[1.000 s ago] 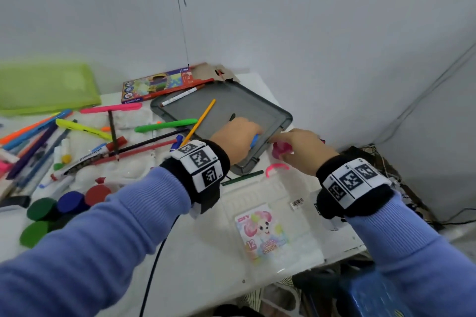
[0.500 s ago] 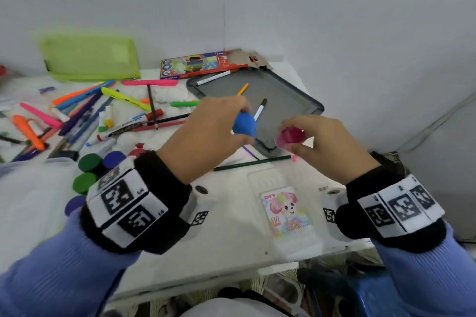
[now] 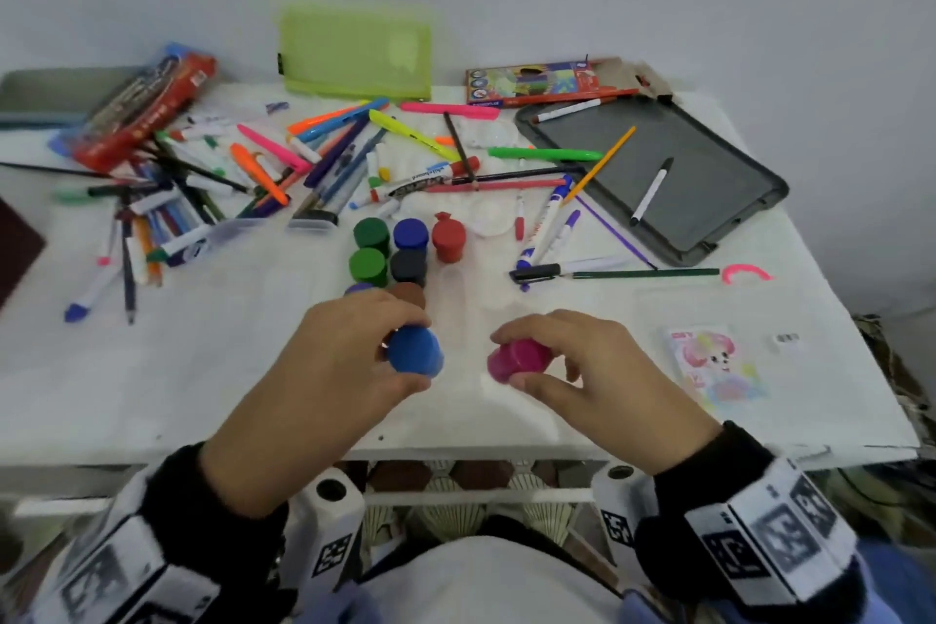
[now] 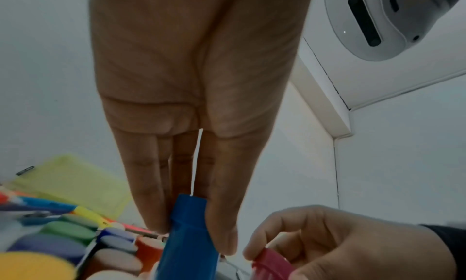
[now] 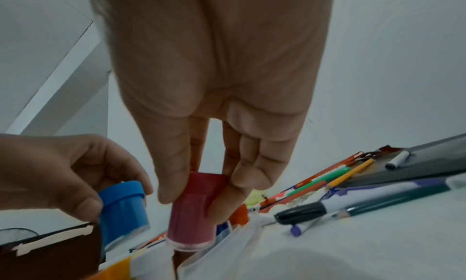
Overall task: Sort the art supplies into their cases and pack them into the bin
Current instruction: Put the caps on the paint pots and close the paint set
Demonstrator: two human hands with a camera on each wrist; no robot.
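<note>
My left hand (image 3: 405, 350) pinches a small blue paint pot (image 3: 415, 350) between thumb and fingers, just above the near part of the white table (image 3: 202, 370). The blue paint pot (image 4: 191, 240) hangs lid up in the left wrist view. My right hand (image 3: 511, 355) pinches a pink paint pot (image 3: 519, 360) beside it, a hand's width to the right. This pink paint pot (image 5: 196, 208) is upright over a clear plastic case (image 5: 227, 242). Several more paint pots (image 3: 400, 248) stand in rows just beyond my hands.
Loose markers, pens and pencils (image 3: 283, 162) litter the far half of the table. A grey bin lid (image 3: 658, 177) lies at the right with a marker on it. A green pouch (image 3: 354, 51), a pencil box (image 3: 537, 81) and a red pen pack (image 3: 142, 112) sit at the back.
Both hands have drawn back from the grey lid toward the table's near edge, each carrying its pot. My head view has swung left, bringing the pot rows to the centre.
</note>
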